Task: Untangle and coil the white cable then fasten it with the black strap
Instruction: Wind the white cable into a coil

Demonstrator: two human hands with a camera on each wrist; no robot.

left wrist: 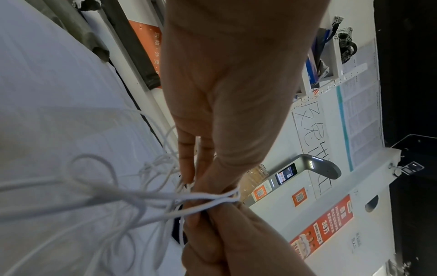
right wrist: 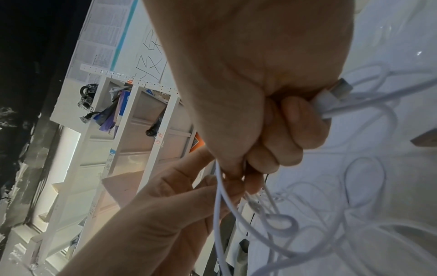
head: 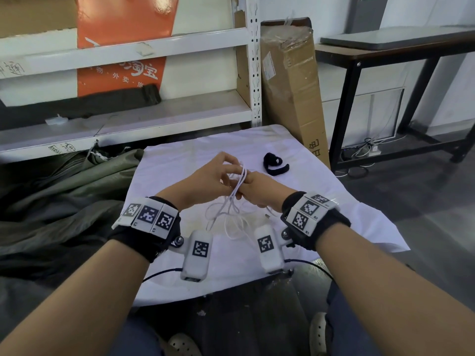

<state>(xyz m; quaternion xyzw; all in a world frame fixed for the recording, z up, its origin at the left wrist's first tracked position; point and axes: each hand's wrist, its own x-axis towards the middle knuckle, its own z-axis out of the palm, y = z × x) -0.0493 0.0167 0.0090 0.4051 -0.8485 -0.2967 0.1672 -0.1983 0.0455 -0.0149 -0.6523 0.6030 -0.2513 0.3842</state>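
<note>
Currently the right hand (head: 257, 187) holds its grip clamped on the white cable (head: 232, 214), fingers curled around several strands and one plug end in the fist, raised above the cloth-covered bench (head: 334, 201). The left hand (head: 205, 179) meets it, fingertips (left wrist: 187, 168) pinched on the same strands, while the remaining loops hang tangled onto the cloth. The black strap (head: 274, 163) lies loose on the bench, just beyond the hands and apart from the cable.

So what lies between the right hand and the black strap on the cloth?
Nothing: in the head view only bare white cloth separates the right hand, which grips the white cable, from the black strap.
</note>
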